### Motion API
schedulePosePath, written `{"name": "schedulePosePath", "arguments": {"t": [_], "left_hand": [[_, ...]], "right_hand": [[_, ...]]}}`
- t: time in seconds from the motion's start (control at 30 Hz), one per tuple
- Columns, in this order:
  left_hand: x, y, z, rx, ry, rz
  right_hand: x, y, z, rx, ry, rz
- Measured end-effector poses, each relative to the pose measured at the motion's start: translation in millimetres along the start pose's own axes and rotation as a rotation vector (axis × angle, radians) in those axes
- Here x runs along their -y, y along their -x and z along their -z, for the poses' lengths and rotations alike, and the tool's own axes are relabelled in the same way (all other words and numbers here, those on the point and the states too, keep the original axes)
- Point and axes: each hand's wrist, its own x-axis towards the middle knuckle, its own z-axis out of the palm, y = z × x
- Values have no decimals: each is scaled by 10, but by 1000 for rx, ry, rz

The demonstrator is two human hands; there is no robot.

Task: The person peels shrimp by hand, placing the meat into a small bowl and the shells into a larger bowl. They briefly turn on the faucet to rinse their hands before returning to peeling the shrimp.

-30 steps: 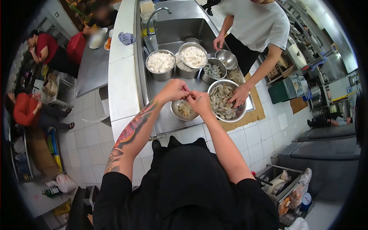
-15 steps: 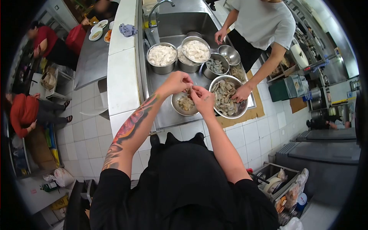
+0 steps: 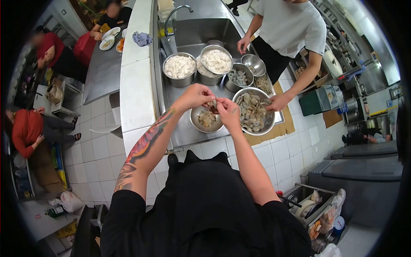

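Note:
Above a small metal bowl (image 3: 193, 122) of shells and scraps, my left hand (image 3: 195, 96) and my right hand (image 3: 229, 112) meet at the fingertips. Between them is a shrimp (image 3: 212, 104), pinched by the fingers of both hands. Just right of my right hand is a large metal bowl (image 3: 272, 124) full of unpeeled shrimp (image 3: 252, 109). A co-worker's hand (image 3: 278, 103) touches its right rim. Behind it a pot (image 3: 234, 88) holds greyish peeled shrimp (image 3: 238, 78).
Pots of white pieces (image 3: 180, 67) stand by the sink (image 3: 205, 32) under a faucet (image 3: 169, 21). A co-worker (image 3: 291, 25) in a white shirt stands at the right. A crumpled cloth (image 3: 142, 39) lies on the tiled ledge (image 3: 137, 85). Other people are at the left.
The co-worker's hand has moved from among the shrimp to the large bowl's right rim, and the shrimp there lie heaped differently. My hands stay together, with the shrimp now showing more between them.

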Motion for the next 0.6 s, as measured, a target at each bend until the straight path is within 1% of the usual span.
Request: {"name": "schedulePosePath", "arguments": {"t": [0.07,0.13,0.17,0.23,0.3,0.37,0.4,0.47,0.53,0.6], "left_hand": [[57,-28,-2,-2,10,0],[83,-45,-8,-4,16,1],[95,-54,-19,-5,-24,-4],[64,-23,-23,-20,-71,-2],[24,7,-30,-11,-157,-39],[78,-10,-43,-47,-152,-45],[85,-10,-52,-54,-141,-79],[123,-19,-49,-85,-125,-135],[118,-15,-42,-112,-171,-169],[66,31,-22,-121,-254,-182]], "right_hand": [[-74,-19,29,-12,58,42],[22,35,-19,-22,242,168],[68,43,-36,-18,237,170],[156,43,-61,-18,500,217],[166,29,-73,-16,502,250],[112,-4,-35,-29,652,271],[125,4,-16,-11,639,281],[152,13,-17,-10,422,146],[21,-30,-10,17,253,98],[3,-25,-41,29,379,197]]}}
